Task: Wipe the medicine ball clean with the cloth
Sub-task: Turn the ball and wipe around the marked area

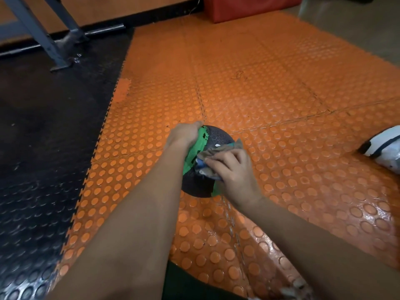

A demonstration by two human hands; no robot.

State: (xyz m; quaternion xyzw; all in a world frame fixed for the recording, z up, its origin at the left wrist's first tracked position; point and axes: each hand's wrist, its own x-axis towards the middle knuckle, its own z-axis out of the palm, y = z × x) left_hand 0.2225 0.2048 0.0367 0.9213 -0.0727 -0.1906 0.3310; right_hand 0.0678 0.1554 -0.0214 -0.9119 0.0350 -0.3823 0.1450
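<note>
The medicine ball (214,137), dark grey with green patches, sits on the orange studded floor mat (281,94), close to the seam where 2 of the orange tiles meet. The left hand (186,133) lies over the far left side of the ball, fingers curled down around its curve and gripping it. The right hand (233,167) is on the near right side of the ball, fingers bent over a crumpled cloth (207,161) of beige, blue and white, pressing it against the ball's surface. Both hands are on the ball, with a strip of green and grey showing between them. Both bare forearms reach in from the bottom edge of the view. Left of the ball, the orange mat joins a black studded mat (43,148) along an interlocking toothed edge. Well beyond the ball to the far left, grey metal frame legs (54,46) stand on the black mat. Far beyond the ball stands a red padded block (244,7). Right of the ball, well apart from it, a white and black shoe (383,146) rests on the orange mat
</note>
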